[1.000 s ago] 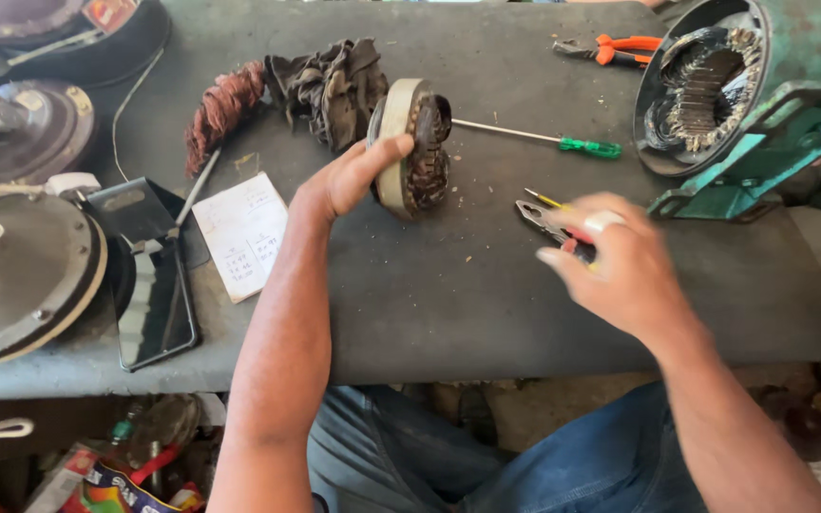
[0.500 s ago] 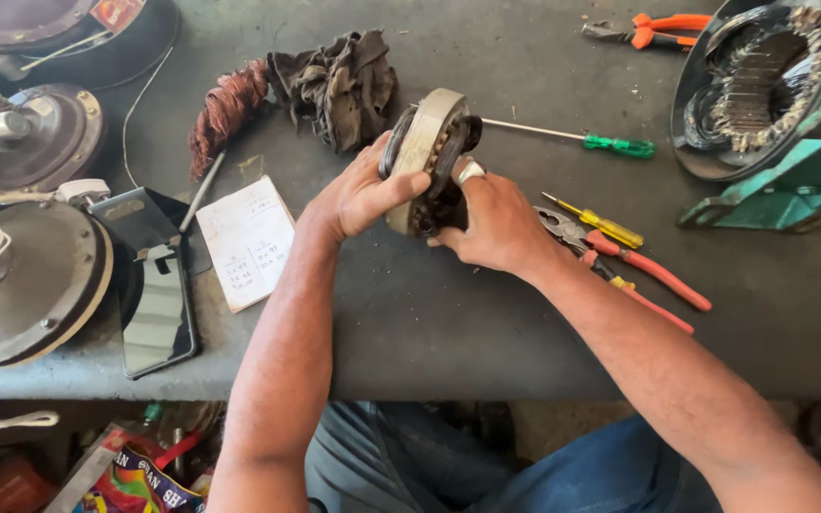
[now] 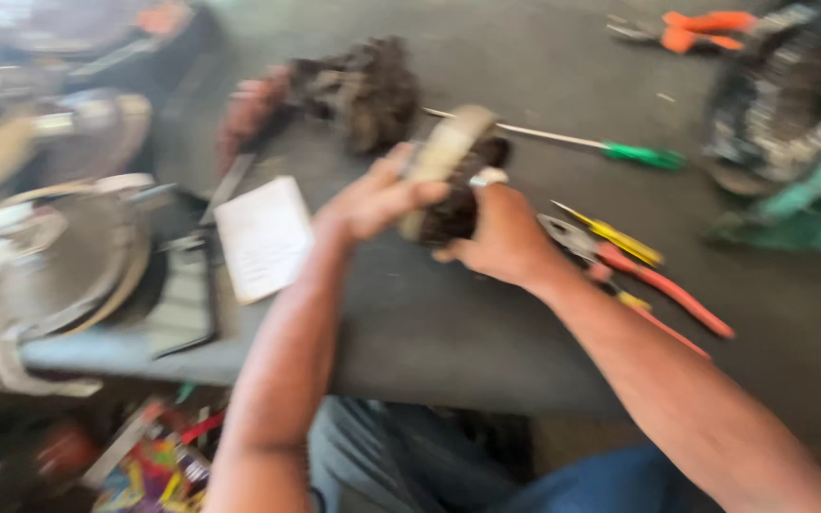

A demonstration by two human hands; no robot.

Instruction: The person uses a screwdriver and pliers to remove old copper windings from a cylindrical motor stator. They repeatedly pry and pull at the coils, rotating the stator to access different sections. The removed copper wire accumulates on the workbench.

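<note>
Above the grey worktop (image 3: pixel 486 323), both my hands' fingers closed round the round metal stator with dark windings (image 3: pixel 448 176), left hand (image 3: pixel 377 195) steadying its rim while my right hand (image 3: pixel 501 233) braced the wound side.

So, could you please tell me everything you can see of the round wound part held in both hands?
The round wound part is a thick ring, pale and metallic along its outer band, with dark, dirty-looking windings packed at its core. It is held on edge above the grey workbench, tilted slightly. The left hand grips its pale rim from the left, and the right hand clasps the dark winding side from the right. The picture is blurred, so finer detail cannot be made out.
</note>
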